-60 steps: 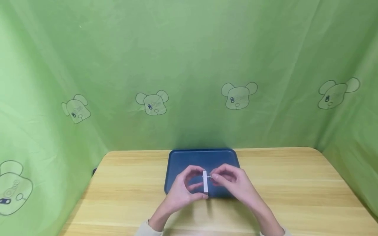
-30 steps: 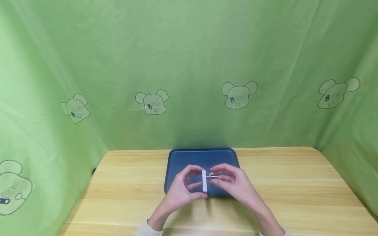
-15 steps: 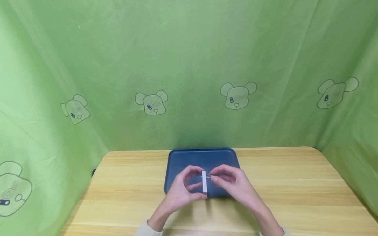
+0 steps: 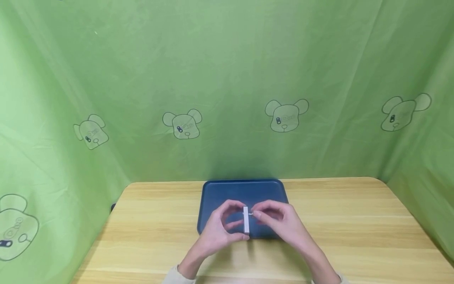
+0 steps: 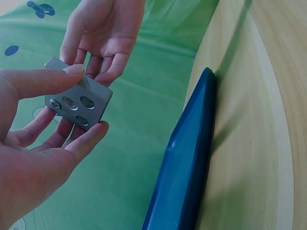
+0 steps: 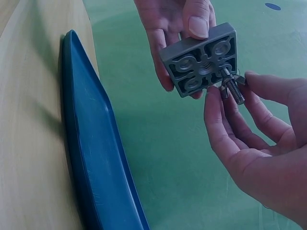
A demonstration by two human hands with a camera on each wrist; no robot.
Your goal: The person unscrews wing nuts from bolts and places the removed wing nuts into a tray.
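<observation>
Over the tray, my left hand [image 4: 220, 230] grips a grey square block [image 4: 246, 220] by its edges, thumb on one side and fingers on the other. In the left wrist view the block's flat face shows round holes, and a bolt head [image 5: 55, 103] sits in one corner hole. The bolt's threaded shank [image 6: 236, 92] sticks out of the ribbed face in the right wrist view. A metal wing nut [image 6: 241, 80] is on that shank, close to the block. My right hand [image 4: 280, 216] pinches the wing nut between thumb and fingertips.
A blue rectangular tray [image 4: 244, 189] lies on the light wooden table [image 4: 337, 221], below and beyond the hands. Green cloth [image 4: 227, 79] printed with bear heads hangs round the back and sides. A small dark object [image 4: 113, 206] shows at the table's left edge.
The right fingers spread off the wing nut about a second ago, baring it and the shank, then closed on it again. The left hand and block have stayed nearly still.
</observation>
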